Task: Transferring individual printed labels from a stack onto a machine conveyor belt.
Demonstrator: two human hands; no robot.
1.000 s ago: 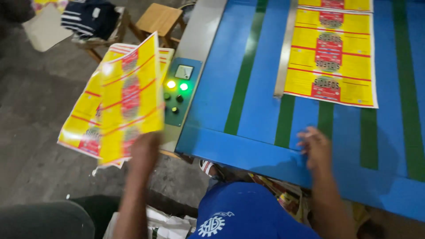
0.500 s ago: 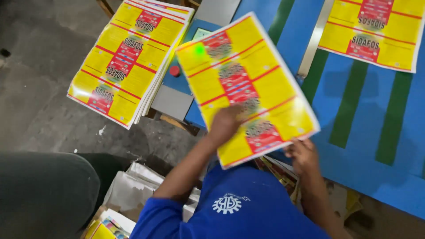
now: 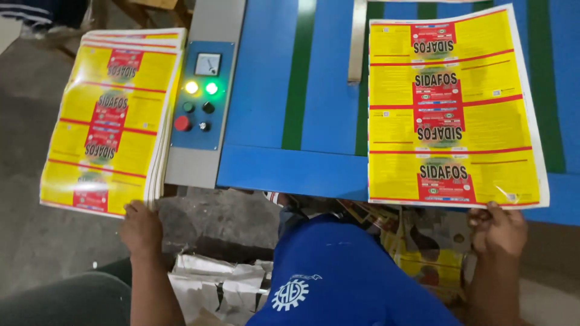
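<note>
The stack of yellow label sheets (image 3: 109, 121) at the left of the frame was glossy printed paper, catching a sheen near its lower edge. The single sheet (image 3: 450, 108) at the right looked the same smooth, coated paper. The blue table (image 3: 272, 96) had a smooth, matt painted surface. The control panel (image 3: 202, 96) sat in grey metal, with shiny plastic buttons. The shirt (image 3: 344, 271) was matt blue cloth.

Blue flat machine table (image 3: 266, 90) with dark green lengthwise stripes (image 3: 299, 78). Grey metal guide bar (image 3: 357, 39) lying on it. Grey-blue control panel (image 3: 196, 96) at its left edge: small square meter, two lit lamps, black knobs, red button. Crumpled white paper (image 3: 205, 278) on grey concrete floor (image 3: 36, 241).
</note>
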